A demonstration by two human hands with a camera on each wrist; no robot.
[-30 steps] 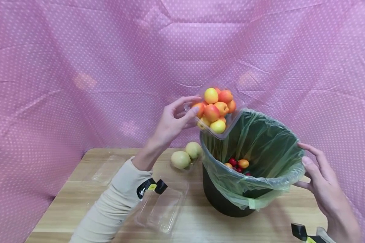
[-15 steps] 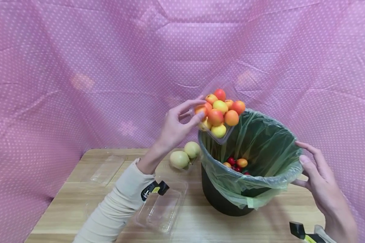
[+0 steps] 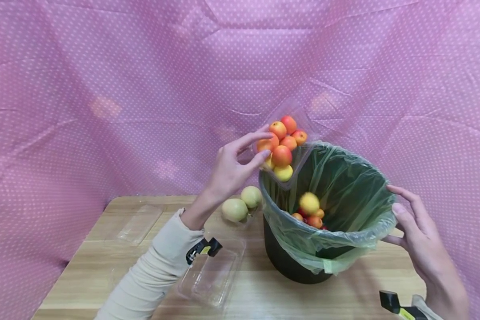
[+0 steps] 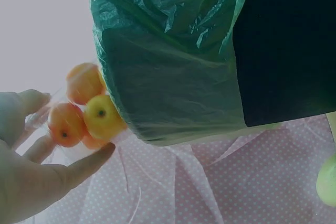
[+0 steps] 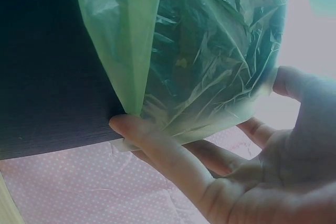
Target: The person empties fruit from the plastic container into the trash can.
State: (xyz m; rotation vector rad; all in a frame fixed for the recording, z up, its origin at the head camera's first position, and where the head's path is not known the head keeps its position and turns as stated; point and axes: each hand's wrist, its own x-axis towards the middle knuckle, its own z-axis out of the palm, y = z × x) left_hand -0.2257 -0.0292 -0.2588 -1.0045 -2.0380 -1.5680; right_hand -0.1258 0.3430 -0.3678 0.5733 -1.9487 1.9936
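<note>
My left hand (image 3: 237, 166) grips a clear plastic box (image 3: 298, 116) by its side, thumb and fingers pinching the wall. The box is tipped over the left rim of a black bin (image 3: 290, 262) lined with a green plastic bag (image 3: 346, 195). Several orange-red and yellow apricot-like fruits (image 3: 282, 155) sit in the box. Inside the bin, a blurred yellow fruit (image 3: 309, 203) shows above more orange fruits and dark red cherry-like ones. On the far side, my right hand (image 3: 428, 244) holds the bin's right rim, its thumb and fingers spread over the bag edge (image 5: 231, 114).
Two pale green round fruits (image 3: 235, 210) lie left of the bin on the wooden table (image 3: 88, 266). A clear plastic box (image 3: 212, 280) lies in front, partly under the left forearm, and another clear plastic piece (image 3: 140, 224) is farther left. A pink dotted cloth (image 3: 164, 89) hangs behind.
The box has tilted further toward the bin, and some fruits have left it and dropped into the bin. The right hand has stayed at the rim.
</note>
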